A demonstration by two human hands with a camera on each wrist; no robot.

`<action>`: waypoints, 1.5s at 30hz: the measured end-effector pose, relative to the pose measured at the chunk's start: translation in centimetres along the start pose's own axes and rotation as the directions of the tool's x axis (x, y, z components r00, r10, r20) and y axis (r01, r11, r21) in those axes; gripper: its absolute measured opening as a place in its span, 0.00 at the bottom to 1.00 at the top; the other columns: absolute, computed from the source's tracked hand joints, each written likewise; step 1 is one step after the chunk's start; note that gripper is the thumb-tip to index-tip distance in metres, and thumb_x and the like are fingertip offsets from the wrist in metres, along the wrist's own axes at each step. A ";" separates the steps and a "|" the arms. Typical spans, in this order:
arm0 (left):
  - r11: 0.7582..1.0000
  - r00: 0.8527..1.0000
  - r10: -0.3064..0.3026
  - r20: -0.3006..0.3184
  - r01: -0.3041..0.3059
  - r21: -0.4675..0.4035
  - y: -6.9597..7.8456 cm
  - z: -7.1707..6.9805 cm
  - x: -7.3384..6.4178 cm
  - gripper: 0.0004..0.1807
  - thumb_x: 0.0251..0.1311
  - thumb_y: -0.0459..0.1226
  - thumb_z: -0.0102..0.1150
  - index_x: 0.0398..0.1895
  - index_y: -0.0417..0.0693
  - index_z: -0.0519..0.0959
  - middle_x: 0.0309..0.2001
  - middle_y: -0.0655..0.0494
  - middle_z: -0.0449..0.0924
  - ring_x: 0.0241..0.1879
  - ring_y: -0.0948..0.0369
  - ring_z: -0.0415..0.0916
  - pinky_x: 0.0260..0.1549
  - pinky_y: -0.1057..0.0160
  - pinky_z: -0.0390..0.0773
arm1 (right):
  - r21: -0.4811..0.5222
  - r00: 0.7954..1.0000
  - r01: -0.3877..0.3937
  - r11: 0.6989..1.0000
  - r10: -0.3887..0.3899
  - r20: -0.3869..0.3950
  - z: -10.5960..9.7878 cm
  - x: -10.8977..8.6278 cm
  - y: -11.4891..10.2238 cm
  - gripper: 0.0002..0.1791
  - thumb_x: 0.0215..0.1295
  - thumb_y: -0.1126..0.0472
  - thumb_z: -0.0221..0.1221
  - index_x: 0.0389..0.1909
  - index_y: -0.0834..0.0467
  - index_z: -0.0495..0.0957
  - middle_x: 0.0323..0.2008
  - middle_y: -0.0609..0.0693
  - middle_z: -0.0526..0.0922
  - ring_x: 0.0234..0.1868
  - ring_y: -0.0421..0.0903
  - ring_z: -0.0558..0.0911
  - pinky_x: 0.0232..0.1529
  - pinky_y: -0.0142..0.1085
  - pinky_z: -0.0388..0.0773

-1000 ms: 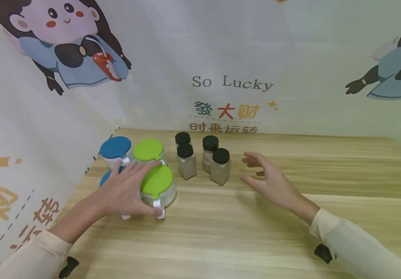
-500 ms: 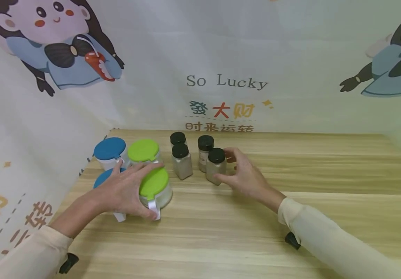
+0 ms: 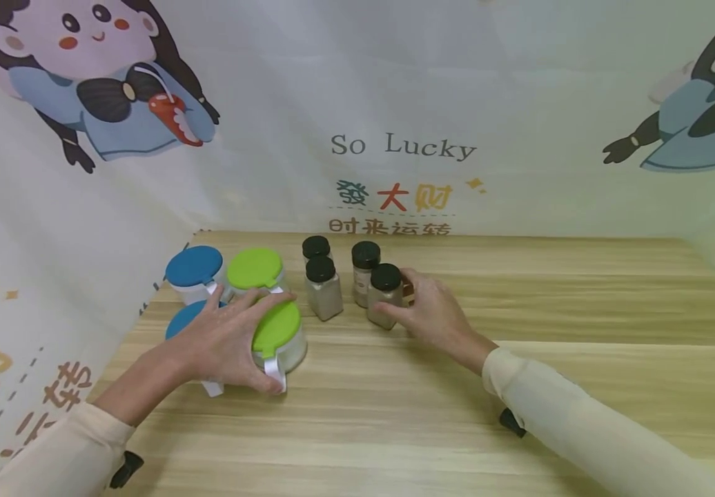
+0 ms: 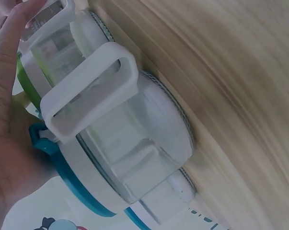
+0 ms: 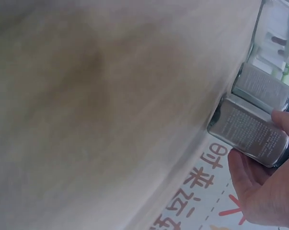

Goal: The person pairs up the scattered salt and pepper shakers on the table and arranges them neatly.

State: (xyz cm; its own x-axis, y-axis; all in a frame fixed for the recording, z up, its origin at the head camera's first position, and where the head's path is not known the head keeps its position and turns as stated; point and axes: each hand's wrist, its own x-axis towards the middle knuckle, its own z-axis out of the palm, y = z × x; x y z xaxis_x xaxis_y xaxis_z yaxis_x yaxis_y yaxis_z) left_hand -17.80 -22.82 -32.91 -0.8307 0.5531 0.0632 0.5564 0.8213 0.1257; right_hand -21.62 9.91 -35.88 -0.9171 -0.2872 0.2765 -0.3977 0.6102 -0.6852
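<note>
A wooden bench (image 3: 519,386) is carrying everything here, with a printed cartoon backdrop (image 3: 395,103) standing behind it and along the left side.

At the left rear of the bench, four lidded jars are clustering together: two with blue lids and two with green. The left hand (image 3: 223,342) is lying over the near pair, its fingers (image 3: 264,304) spread and resting across the near green-lidded jar (image 3: 278,338), with the thumb curling down by that jar's white handle (image 4: 89,91). The near blue-lidded jar (image 3: 182,319) is sitting mostly hidden under the palm. These jars look like clear, stiff plastic, fairly light and a little slick; the handle or the rim under the lid seems the surest place to take hold.

Just right of them, four small spice bottles with black caps are standing upright. The right hand (image 3: 435,317) is closing on the nearest bottle (image 3: 385,295), thumb in front and fingers curling round behind it, pinching its body below the cap. The bottle's long axis is running straight up from the bench, cap on top. It looks rigid, probably glass, so breakable and smooth; a hold on the flat sides, as here, should be steadier than one on the cap.
</note>
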 end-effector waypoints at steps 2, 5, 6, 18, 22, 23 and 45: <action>1.000 1.000 0.004 -0.002 -0.004 -0.001 0.0 0.1 0.1 0.64 0.33 0.71 0.73 0.77 0.56 0.61 0.63 0.41 0.69 0.66 0.40 0.67 0.60 0.20 0.43 | 0.002 1.000 0.008 1.000 -0.008 0.018 -0.3 0.0 0.0 0.30 0.61 0.53 0.73 0.59 0.64 0.78 0.48 0.56 0.86 0.45 0.52 0.85 0.45 0.44 0.82; 1.000 1.000 0.004 -0.006 -0.004 -0.010 -0.1 0.1 0.1 0.64 0.33 0.71 0.74 0.77 0.57 0.62 0.64 0.41 0.69 0.66 0.40 0.66 0.61 0.20 0.42 | -0.003 0.999 0.023 1.000 -0.023 0.047 -0.7 0.2 0.0 0.27 0.61 0.54 0.73 0.56 0.64 0.79 0.42 0.54 0.85 0.41 0.49 0.83 0.42 0.43 0.81; 1.000 1.000 0.006 -0.009 -0.006 -0.013 -0.2 0.1 0.1 0.64 0.33 0.71 0.74 0.77 0.57 0.62 0.64 0.41 0.69 0.67 0.40 0.66 0.61 0.20 0.42 | -0.002 0.998 0.030 1.000 -0.030 0.054 -0.9 0.2 0.0 0.27 0.61 0.54 0.73 0.56 0.64 0.79 0.40 0.54 0.85 0.40 0.49 0.82 0.41 0.43 0.81; 0.994 0.997 0.063 -0.045 -0.067 -0.089 0.4 0.2 -0.4 0.65 0.29 0.66 0.79 0.76 0.58 0.63 0.68 0.42 0.66 0.71 0.40 0.59 0.67 0.28 0.39 | 0.256 0.979 0.131 0.958 -0.166 0.120 -2.1 -1.5 0.8 0.29 0.65 0.71 0.67 0.65 0.72 0.68 0.55 0.63 0.80 0.56 0.59 0.80 0.57 0.45 0.77; 0.992 0.996 0.070 -0.050 -0.074 -0.104 1.4 -0.1 -0.2 0.65 0.29 0.66 0.79 0.76 0.58 0.64 0.67 0.44 0.67 0.69 0.41 0.61 0.67 0.29 0.43 | 0.266 0.968 0.177 0.948 -0.216 0.126 -3.0 -2.7 0.9 0.30 0.64 0.71 0.68 0.65 0.69 0.70 0.56 0.60 0.80 0.56 0.57 0.80 0.56 0.43 0.78; 0.991 0.997 0.065 -0.045 -0.070 -0.115 1.7 -0.2 -0.1 0.65 0.29 0.66 0.79 0.77 0.58 0.63 0.66 0.45 0.67 0.67 0.42 0.63 0.67 0.30 0.50 | 0.269 0.965 0.189 0.944 -0.230 0.128 -3.2 -3.0 0.9 0.29 0.64 0.71 0.68 0.65 0.69 0.70 0.56 0.59 0.80 0.57 0.56 0.80 0.57 0.42 0.78; 0.951 0.983 0.179 0.046 -0.161 -0.264 9.3 1.5 4.6 0.65 0.34 0.60 0.82 0.80 0.65 0.57 0.64 0.50 0.62 0.54 0.57 0.69 0.45 0.56 0.77 | 0.150 0.967 0.163 0.975 -0.188 0.171 -6.7 -8.2 1.5 0.30 0.67 0.65 0.67 0.67 0.64 0.70 0.58 0.55 0.80 0.58 0.54 0.81 0.56 0.43 0.78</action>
State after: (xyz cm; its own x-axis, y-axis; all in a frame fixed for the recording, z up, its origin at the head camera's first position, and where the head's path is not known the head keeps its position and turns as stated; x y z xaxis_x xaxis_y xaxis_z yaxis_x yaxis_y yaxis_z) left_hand -16.46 -12.39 -32.98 -0.7160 0.6970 0.0394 0.6583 0.6554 0.3703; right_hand -14.85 18.11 -34.63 -0.8072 -0.5191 0.2809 -0.5332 0.4373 -0.7242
